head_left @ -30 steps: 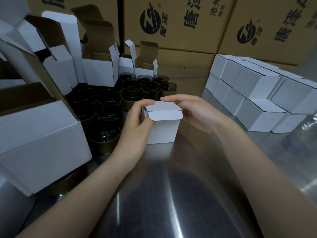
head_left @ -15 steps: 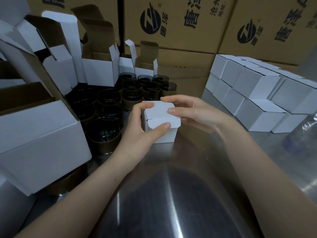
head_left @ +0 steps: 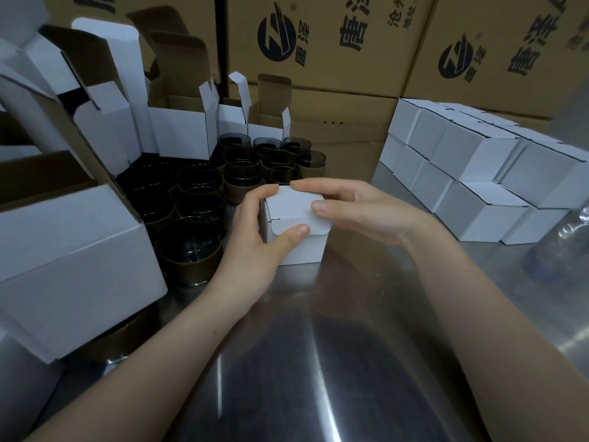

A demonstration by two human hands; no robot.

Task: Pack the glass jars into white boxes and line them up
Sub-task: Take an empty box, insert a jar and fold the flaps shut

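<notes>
Brown printed cartons [head_left: 318,43] wall off the back of the scene. In front of them lies a shiny steel worktop [head_left: 318,346], which carries everything else.

Along the left stand the open boxes [head_left: 181,129], white outside and brown inside, with their flaps up. The nearest one [head_left: 73,266] lies tipped on its side at the worktop's edge. At the right a stack [head_left: 471,154] of closed white boxes sits in two tiers, lined up edge to edge and running toward the cartons. A blurred, clear shape [head_left: 567,237] at the far right edge may be a plastic bottle.

Dark glass jars [head_left: 191,250] with brown bands round their bases stand packed together between the open boxes and the middle of the worktop, mouths up.

Just right of the jars, a single white box [head_left: 299,250] rests on the worktop, well apart from the stack. What it holds cannot be seen. Both hands grasp it. The left hand [head_left: 251,247] curls round its left side, thumb pressing the front of the lid [head_left: 290,207]. The right hand [head_left: 363,208] reaches over from the right, forefinger along the lid's far edge and thumb flat on top. The lid's rounded tuck flap juts past the front wall, not yet pushed in.
</notes>
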